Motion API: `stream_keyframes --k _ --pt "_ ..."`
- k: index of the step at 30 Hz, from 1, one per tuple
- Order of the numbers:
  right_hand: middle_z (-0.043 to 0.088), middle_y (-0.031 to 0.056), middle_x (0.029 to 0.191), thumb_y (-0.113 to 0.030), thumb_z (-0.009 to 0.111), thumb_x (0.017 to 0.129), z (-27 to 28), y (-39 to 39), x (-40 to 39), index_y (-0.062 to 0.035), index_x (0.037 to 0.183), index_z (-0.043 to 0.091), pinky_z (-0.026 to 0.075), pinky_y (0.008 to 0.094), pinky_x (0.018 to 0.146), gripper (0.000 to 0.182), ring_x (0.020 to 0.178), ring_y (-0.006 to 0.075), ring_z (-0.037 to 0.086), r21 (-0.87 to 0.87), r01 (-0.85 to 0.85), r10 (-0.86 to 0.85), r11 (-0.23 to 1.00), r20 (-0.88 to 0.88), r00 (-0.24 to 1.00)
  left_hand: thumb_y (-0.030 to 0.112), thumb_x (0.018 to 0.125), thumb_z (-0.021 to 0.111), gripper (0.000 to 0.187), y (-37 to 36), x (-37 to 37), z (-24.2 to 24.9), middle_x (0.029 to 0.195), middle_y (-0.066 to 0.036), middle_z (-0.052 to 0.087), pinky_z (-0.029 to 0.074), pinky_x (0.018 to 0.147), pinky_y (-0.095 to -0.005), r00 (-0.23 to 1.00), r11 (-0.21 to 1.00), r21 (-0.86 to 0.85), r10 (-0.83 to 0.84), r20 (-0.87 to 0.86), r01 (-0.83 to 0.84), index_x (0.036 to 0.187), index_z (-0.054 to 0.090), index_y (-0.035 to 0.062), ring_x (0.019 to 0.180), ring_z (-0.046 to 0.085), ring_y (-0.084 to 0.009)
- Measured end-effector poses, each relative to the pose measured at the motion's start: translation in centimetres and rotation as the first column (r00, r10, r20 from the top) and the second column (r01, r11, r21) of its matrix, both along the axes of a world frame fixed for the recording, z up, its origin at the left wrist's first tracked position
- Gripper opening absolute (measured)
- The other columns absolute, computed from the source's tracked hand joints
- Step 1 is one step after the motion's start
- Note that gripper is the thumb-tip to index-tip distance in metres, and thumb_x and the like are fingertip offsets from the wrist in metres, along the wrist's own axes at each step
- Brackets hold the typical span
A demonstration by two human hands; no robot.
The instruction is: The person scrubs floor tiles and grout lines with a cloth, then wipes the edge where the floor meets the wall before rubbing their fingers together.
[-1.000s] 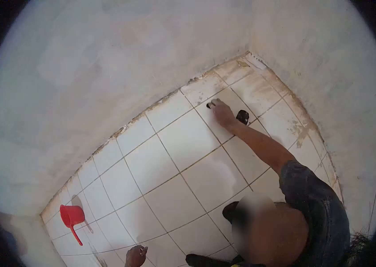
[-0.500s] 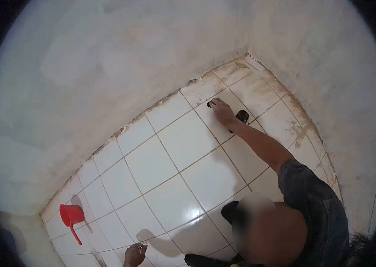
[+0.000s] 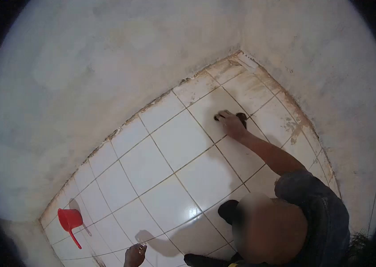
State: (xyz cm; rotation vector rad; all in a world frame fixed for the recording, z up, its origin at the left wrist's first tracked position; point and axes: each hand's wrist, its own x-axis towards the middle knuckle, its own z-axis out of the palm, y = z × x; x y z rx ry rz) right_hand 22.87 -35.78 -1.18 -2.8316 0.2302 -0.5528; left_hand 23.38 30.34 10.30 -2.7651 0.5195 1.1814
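My right hand (image 3: 232, 124) presses down on the tiled floor (image 3: 166, 147) toward the far corner, its fingers wrapped over a dark object (image 3: 242, 118). Parts of that object stick out on both sides of the hand; the rest is hidden, and I cannot tell its kind. Low in the view, my left hand (image 3: 135, 255) hovers over the tiles with fingers loosely curled and slightly apart, holding nothing visible. Its shadow falls just beyond it. Left of that hand, a red dipper (image 3: 70, 220) with a long handle lies on the floor.
Rough plastered walls (image 3: 108, 71) meet the tiles along a crumbling, dirty edge. Brown stains (image 3: 294, 129) mark the tiles by the right wall. A pale strip (image 3: 247, 61) lies in the corner. My bent knee (image 3: 281, 231) and a black shoe (image 3: 229, 211) fill the lower right.
My right hand has drawn back from the far wall, slightly to the right, with the dark object still under it. My left hand stays nearly in place; the view has shifted slightly.
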Motion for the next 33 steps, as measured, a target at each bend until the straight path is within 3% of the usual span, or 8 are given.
stream_keyframes --k 6,9,10,12,14,20,27,33 --pt "0.054 0.0148 0.119 -0.002 0.054 0.078 0.3 0.9 -10.2 -0.0021 0.114 0.058 0.046 0.0399 0.095 0.036 0.114 0.0312 0.052 0.223 0.100 -0.059 0.970 -0.182 0.981 0.046 0.089 0.053 0.039 -1.1 0.1 0.4 0.087 -0.014 0.067 0.051 0.074 -0.0433 0.998 0.998 0.013 0.056 0.010 -0.057 0.092 0.065 0.0087 0.083 0.064 -0.0336" --pt "0.054 0.0150 0.120 -0.002 0.053 0.080 -0.6 -1.4 -8.2 -0.0026 0.113 0.059 0.046 0.0407 0.095 0.033 0.114 0.0326 0.052 0.341 0.095 -0.086 0.935 -0.042 0.995 0.046 0.089 0.053 0.039 -1.7 0.2 0.6 0.087 -0.015 0.067 0.051 0.075 -0.0433 0.995 0.993 0.066 0.095 -0.015 -0.094 0.093 0.065 0.0087 0.084 0.064 -0.0339" --pt "0.055 0.0167 0.117 -0.005 0.050 0.084 -1.8 -2.6 -6.5 -0.0018 0.111 0.059 0.045 0.0402 0.096 0.029 0.114 0.0340 0.052 0.133 0.125 -0.119 0.983 -0.052 0.992 0.046 0.089 0.054 0.039 -1.8 0.4 0.5 0.087 -0.015 0.067 0.051 0.075 -0.0432 0.994 0.990 0.088 0.110 -0.021 -0.107 0.093 0.066 0.0086 0.084 0.064 -0.0340" --pt "0.056 0.0180 0.115 -0.009 0.047 0.085 -2.5 -5.1 -2.9 -0.0015 0.111 0.058 0.046 0.0388 0.095 0.030 0.114 0.0330 0.052 0.298 0.157 -0.167 0.941 0.008 0.986 0.045 0.089 0.054 0.039 -1.2 0.3 0.1 0.087 -0.015 0.067 0.051 0.075 -0.0430 0.998 0.999 -0.003 0.050 0.032 -0.050 0.094 0.066 0.0087 0.084 0.065 -0.0338" --pt "0.059 0.0180 0.113 -0.009 0.045 0.085 -2.6 -7.5 0.3 -0.0001 0.108 0.060 0.047 0.0387 0.092 0.029 0.111 0.0325 0.054 0.110 0.120 -0.130 0.987 0.092 0.987 0.045 0.088 0.054 0.038 -0.9 0.2 0.4 0.086 -0.015 0.067 0.051 0.076 -0.0428 0.998 0.999 -0.035 0.042 0.040 -0.041 0.094 0.066 0.0088 0.085 0.065 -0.0336" --pt "0.061 0.0167 0.108 -0.004 0.047 0.084 -3.5 -10.8 4.6 0.0010 0.097 0.065 0.048 0.0401 0.089 0.023 0.104 0.0334 0.056 0.067 0.193 -0.201 0.979 0.160 0.966 0.042 0.089 0.055 0.035 -1.3 -0.5 1.0 0.086 -0.014 0.068 0.050 0.076 -0.0425 0.995 0.995 -0.020 0.095 -0.005 -0.095 0.090 0.066 0.0085 0.085 0.065 -0.0325" --pt "0.062 0.0180 0.104 0.006 0.057 0.079 -2.9 -5.2 -6.2 0.0046 0.097 0.065 0.050 0.0358 0.081 0.020 0.095 0.0331 0.060 0.134 0.182 -0.208 0.974 0.213 0.955 0.042 0.089 0.057 0.035 -0.5 -0.6 0.8 0.085 -0.013 0.068 0.051 0.073 -0.0444 0.997 0.994 -0.078 0.075 0.027 -0.073 0.087 0.065 0.0080 0.080 0.065 -0.0339" --pt "0.059 0.0175 0.114 0.003 0.050 0.083 -1.3 -3.0 -10.1 0.0043 0.104 0.062 0.047 0.0398 0.092 0.024 0.107 0.0336 0.055 0.258 0.205 -0.212 0.944 -0.001 0.977 0.039 0.089 0.057 0.035 -0.7 0.7 0.6 0.081 -0.017 0.067 0.051 0.071 -0.0432 0.999 0.999 -0.032 0.010 0.033 -0.009 0.087 0.064 0.0047 0.079 0.065 -0.0357"
